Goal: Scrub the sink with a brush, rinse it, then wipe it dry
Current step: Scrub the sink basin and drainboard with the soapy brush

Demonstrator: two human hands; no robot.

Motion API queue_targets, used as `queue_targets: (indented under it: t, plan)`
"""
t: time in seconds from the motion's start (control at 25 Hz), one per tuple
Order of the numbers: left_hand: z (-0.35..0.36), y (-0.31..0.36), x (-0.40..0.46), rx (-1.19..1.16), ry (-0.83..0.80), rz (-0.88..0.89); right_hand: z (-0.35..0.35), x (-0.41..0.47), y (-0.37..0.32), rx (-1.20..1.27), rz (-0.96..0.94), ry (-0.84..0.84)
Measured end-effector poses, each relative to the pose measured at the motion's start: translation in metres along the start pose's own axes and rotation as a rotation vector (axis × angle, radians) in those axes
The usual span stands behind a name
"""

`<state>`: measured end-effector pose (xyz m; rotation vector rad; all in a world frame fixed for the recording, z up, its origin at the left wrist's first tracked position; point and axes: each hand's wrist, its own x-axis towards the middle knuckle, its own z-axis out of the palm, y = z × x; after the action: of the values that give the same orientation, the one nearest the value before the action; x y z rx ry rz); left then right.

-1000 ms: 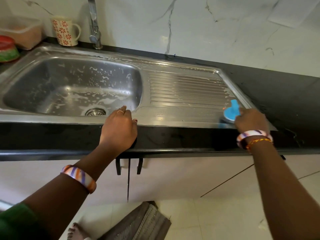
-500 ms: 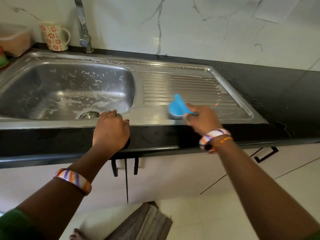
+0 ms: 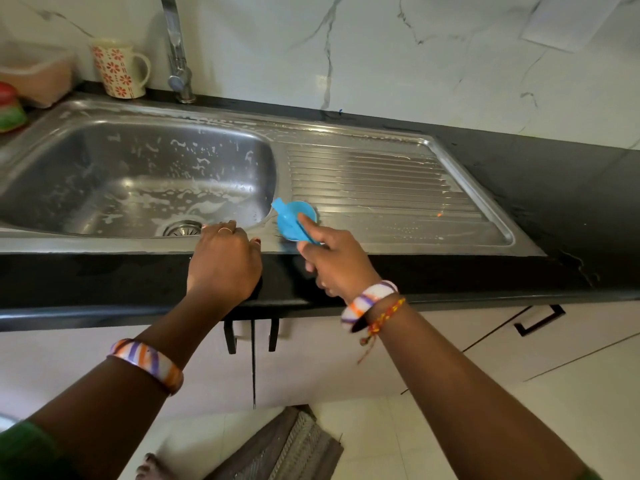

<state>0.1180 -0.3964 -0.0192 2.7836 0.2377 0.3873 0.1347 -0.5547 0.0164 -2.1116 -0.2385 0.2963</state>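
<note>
A steel sink (image 3: 104,244) with a soapy basin on the left and a ribbed drainboard (image 3: 374,181) on the right is set in a black counter. My right hand (image 3: 332,265) grips a round blue brush (image 3: 294,218), pressed on the front rim where basin and drainboard meet. My left hand (image 3: 223,265) rests curled over the sink's front edge beside the drain (image 3: 181,228), holding nothing. Foam streaks cover the basin walls and floor.
A tap (image 3: 178,53) rises behind the basin. A flowered mug (image 3: 119,67) and a plastic container (image 3: 34,76) stand at the back left. The black counter (image 3: 554,188) runs on to the right. Cabinet doors and a floor mat (image 3: 287,448) lie below.
My right hand has swept the blue brush leftward along the sink's front rim, from the drainboard's right end to the basin's corner. My left hand has stayed on the edge.
</note>
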Motion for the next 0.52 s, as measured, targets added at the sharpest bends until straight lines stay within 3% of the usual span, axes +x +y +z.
queue_targets:
  t: [0.12, 0.24, 0.36, 0.44, 0.52]
  plan:
    - [0.001, -0.001, 0.0, -0.005, 0.011, 0.004, -0.028, 0.018, 0.008, 0.075, 0.099, 0.147]
    - [0.002, -0.002, 0.001, 0.009, 0.004, 0.021, -0.099, 0.016, 0.044, -0.377, 0.152, 0.421]
    - [0.003, -0.001, 0.003, 0.031, -0.017, 0.029, -0.145, 0.005, 0.064, -0.647, 0.389, 0.587]
    - [0.004, -0.001, 0.005, 0.035, -0.033, 0.025, -0.128, 0.017, 0.053, -0.61, 0.369, 0.57]
    - [0.005, -0.003, 0.006, 0.042, -0.045, 0.024, -0.083, 0.036, 0.032, -0.425, 0.176, 0.433]
